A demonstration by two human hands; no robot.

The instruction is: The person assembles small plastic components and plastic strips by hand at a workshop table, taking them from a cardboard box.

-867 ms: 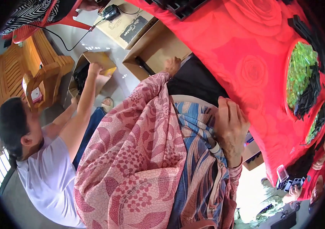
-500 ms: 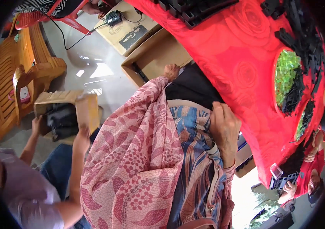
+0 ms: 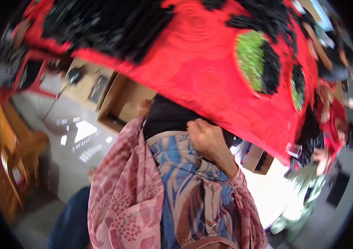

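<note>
My right hand (image 3: 207, 139) is closed, its fingers curled against the black cloth (image 3: 170, 114) over my lap, beside the table edge. Whether it grips the cloth or something else is hidden. My left hand (image 3: 144, 108), blurred, shows past the pink patterned sleeve at the lap's left side, near an open cardboard box (image 3: 128, 97). Its fingers cannot be made out. The table wears a red rose-patterned cloth (image 3: 207, 79). On it lie a large heap of black strips (image 3: 106, 29) and a tray of green translucent pieces (image 3: 251, 60) with black pieces (image 3: 270, 68) beside them.
A second tray of green and black pieces (image 3: 297, 89) lies farther right. A closed carton (image 3: 87, 79) and a red chair (image 3: 39, 81) stand at left, with a wooden bench (image 3: 12, 145) below. A person in red (image 3: 334, 126) is at the right.
The view has swung, bringing more of the table and black heap into sight. The person with a cardboard box at left has mostly left the picture. My hands keep their places at my lap.
</note>
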